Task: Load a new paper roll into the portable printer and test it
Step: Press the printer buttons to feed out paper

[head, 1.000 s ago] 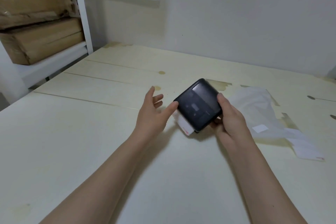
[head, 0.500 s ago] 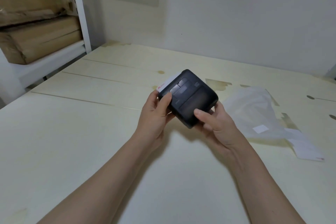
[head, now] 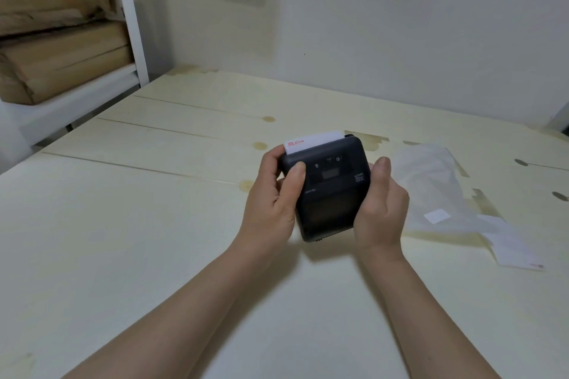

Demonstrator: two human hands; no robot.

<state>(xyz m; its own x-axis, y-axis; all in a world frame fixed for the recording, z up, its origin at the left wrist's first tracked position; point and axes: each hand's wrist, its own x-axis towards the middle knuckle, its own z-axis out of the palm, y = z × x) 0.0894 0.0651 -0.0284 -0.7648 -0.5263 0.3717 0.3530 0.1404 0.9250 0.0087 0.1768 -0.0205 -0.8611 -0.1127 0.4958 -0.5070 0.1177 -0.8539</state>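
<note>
I hold a small black portable printer (head: 331, 188) above the table with both hands, its top face with buttons and a small display turned up toward me. A strip of white paper (head: 311, 141) with a red mark at its left end sticks out of the printer's far edge. My left hand (head: 274, 197) grips the printer's left side, thumb resting on the top face. My right hand (head: 380, 206) grips its right side, thumb along the edge. The roll inside is hidden.
A crumpled clear plastic wrapper (head: 431, 191) and a loose white paper strip (head: 511, 249) lie on the pale wooden table (head: 123, 224) to the right. A white shelf post (head: 129, 18) with brown-wrapped parcels (head: 58, 64) stands at the far left. A wall runs behind the table.
The printer was turned over between my hands, from underside up to button face up. The paper strip now points away from me. My left hand closed onto the printer's left side.
</note>
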